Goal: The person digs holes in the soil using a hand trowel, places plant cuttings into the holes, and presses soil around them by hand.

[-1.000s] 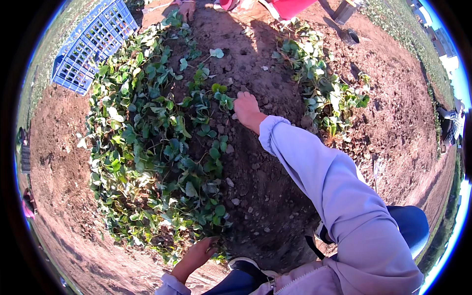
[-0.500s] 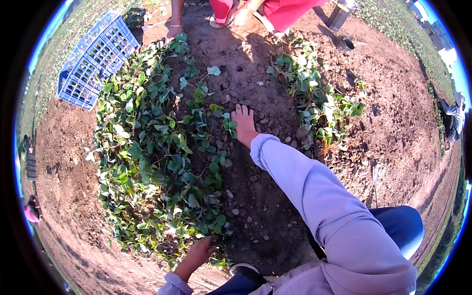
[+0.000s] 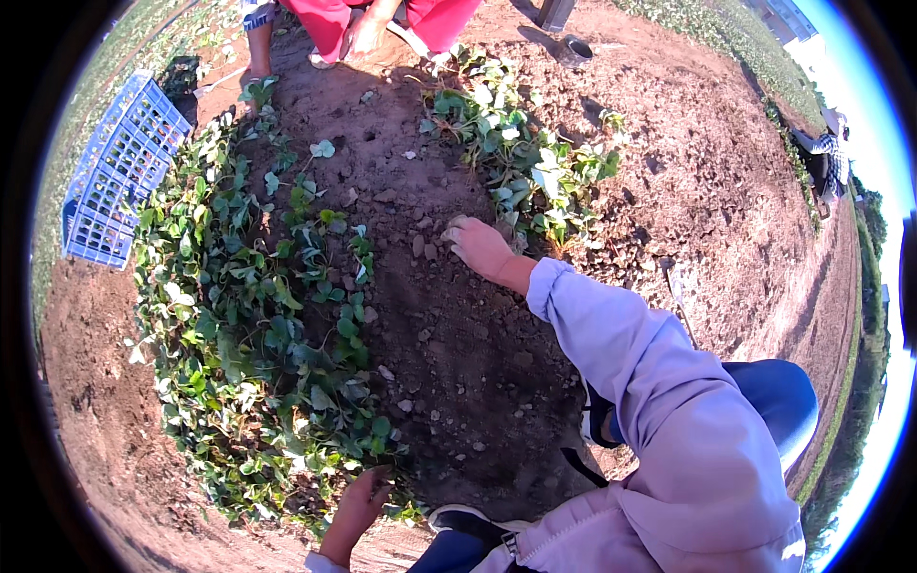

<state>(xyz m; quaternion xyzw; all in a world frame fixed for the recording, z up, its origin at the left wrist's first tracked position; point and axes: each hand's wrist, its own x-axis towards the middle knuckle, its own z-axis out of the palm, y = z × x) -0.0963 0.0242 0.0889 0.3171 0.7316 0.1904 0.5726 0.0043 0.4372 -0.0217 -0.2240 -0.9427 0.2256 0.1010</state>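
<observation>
- The right hand (image 3: 480,250) was near the middle of the frame, over dark soil (image 3: 458,353); its fingers were bent and close together, a narrow grip (whether anything was pinched in it, I could not tell)
- The left hand (image 3: 357,506) was low in the frame, left of centre, at the bottom end of the leafy plants (image 3: 239,315); its fingers were curled, and I could not tell whether its grip held anything
- Those plants filled a broad green band down the left half of the frame, bright in the sun at the lower left and shaded toward the middle
- A smaller leafy clump (image 3: 511,143) grew at upper centre, above and to the right of the right hand
- A blue lattice crate (image 3: 124,172) stood tilted at the upper left
- At the top edge were a co-worker's red trousers (image 3: 444,14), with that person's hand (image 3: 256,74) beside the far leaves
</observation>
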